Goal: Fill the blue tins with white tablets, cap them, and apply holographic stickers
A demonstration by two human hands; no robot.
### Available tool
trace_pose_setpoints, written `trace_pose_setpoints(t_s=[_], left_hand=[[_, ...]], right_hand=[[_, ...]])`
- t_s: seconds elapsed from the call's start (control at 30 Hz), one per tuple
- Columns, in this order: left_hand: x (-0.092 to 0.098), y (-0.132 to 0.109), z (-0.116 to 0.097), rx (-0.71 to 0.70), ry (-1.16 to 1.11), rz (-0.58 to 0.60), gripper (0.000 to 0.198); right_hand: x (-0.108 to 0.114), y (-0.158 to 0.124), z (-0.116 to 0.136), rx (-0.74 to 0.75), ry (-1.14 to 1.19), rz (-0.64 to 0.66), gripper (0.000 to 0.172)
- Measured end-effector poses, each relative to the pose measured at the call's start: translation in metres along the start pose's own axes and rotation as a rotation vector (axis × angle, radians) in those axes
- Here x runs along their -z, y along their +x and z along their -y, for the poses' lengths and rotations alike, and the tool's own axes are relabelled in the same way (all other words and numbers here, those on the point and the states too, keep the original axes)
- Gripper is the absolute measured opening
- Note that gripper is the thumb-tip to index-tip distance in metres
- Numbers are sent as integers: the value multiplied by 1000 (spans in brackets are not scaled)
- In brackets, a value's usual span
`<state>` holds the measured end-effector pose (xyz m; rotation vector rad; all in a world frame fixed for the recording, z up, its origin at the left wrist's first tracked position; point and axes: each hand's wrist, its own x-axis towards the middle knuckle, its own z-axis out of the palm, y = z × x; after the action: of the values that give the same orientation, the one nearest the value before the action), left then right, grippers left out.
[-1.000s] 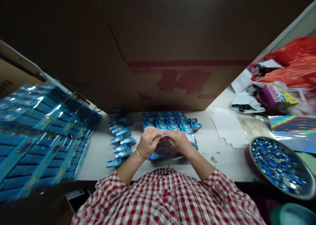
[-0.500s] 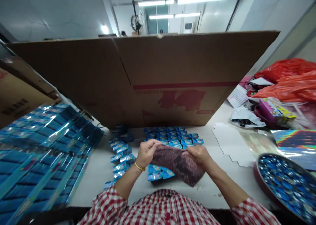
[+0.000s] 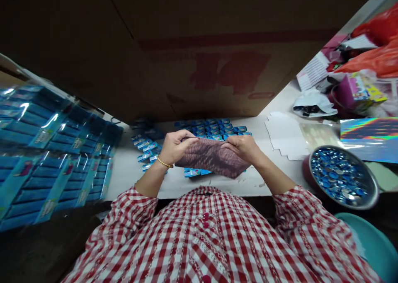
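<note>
A dark purplish-brown patterned cloth [image 3: 214, 155] is stretched between my two hands above the white table [image 3: 124, 179]. My left hand [image 3: 178, 147], with a gold bangle at the wrist, pinches its left upper edge. The fingers of my right hand [image 3: 244, 148] are closed on the upper right part. Beneath and behind the cloth lie rows of small blue packs [image 3: 212, 127], partly covered by it. More small blue packs [image 3: 147, 146] lie in a loose column left of my left hand.
A large cardboard box [image 3: 199, 80] stands at the back. Wrapped blue packages [image 3: 56, 150] are stacked at left. At right are a metal bowl [image 3: 374, 187] of blue and silver discs, white card [image 3: 284, 136], red plastic bags [image 3: 376, 59] and a teal basin [image 3: 370, 237].
The view has tilted down, showing more of the checked shirt and the teal basin. The cloth's hanging right end is spread flatter, and both hands still hold it.
</note>
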<state>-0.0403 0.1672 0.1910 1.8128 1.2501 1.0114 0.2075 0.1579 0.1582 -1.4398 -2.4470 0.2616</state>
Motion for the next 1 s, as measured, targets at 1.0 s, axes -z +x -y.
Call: trace_pose_setpoints(t_s=[1.0], left_hand=[[-120, -10, 118, 996, -824, -227, 28]], right_hand=[[-68, 0, -120, -457, -28, -52, 29]])
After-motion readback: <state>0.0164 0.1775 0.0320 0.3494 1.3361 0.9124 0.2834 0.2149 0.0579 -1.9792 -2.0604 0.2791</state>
